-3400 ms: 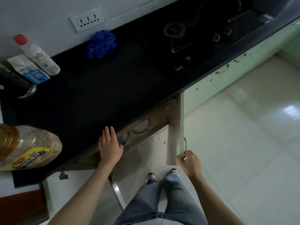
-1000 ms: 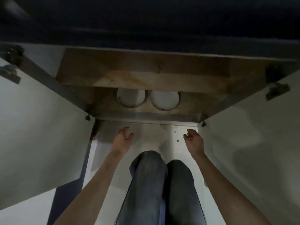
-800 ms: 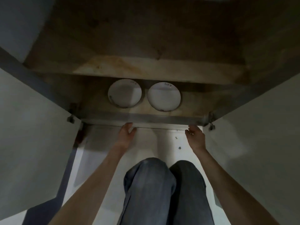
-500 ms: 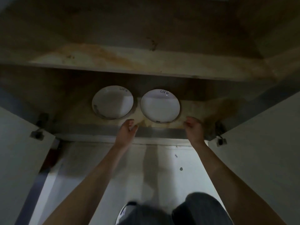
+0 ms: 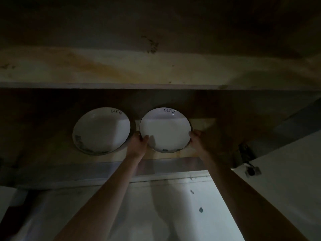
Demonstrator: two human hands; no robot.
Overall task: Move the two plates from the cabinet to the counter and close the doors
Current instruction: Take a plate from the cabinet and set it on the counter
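Lower cabinet shelf (image 5: 199, 123), dim: we find two white plates side by side. Right plate (image 5: 165, 130): our left hand (image 5: 138, 145) and right hand (image 5: 199, 140) have their fingers clasped on its opposite rims. Left plate (image 5: 101, 131): lying untouched on the shelf. Open door (image 5: 281, 185) at right.

Left hand (image 5: 138, 145): arm extended forward, bare forearm, fingers curled closed on the left rim of a plate (image 5: 165, 130), thumb on top. Right hand (image 5: 199, 141): arm extended forward, bare forearm, fingers closed on the same plate's right rim. Both wrists straight; 2 hands level, well apart.
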